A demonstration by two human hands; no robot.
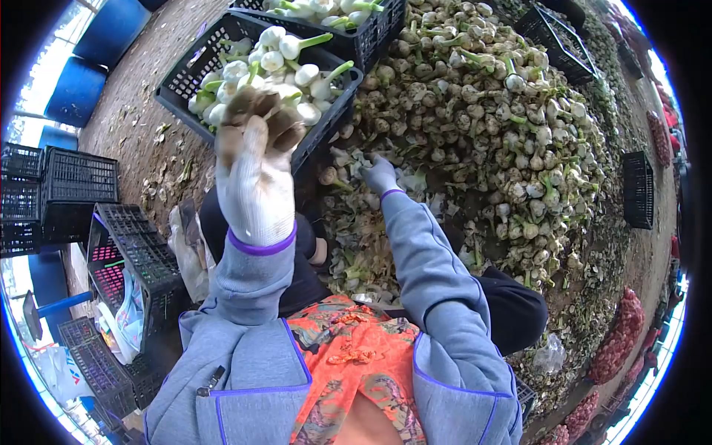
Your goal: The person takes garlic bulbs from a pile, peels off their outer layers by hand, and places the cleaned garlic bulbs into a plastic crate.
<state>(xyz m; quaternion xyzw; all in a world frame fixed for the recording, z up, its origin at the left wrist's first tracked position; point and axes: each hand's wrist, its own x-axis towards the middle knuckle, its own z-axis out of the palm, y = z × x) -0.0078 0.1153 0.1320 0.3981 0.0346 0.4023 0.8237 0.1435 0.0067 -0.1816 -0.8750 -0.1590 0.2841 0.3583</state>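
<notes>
Orange patterned top [352, 345] nearest, gloved left hand [258, 167] raised before black crate [328, 124] holding white garlic bulbs [271, 59], fingers blurred, gloved right hand [381, 176] low among leaf scraps [356, 241] beside garlic pile [475, 111], cannot tell either hand's grip.
</notes>
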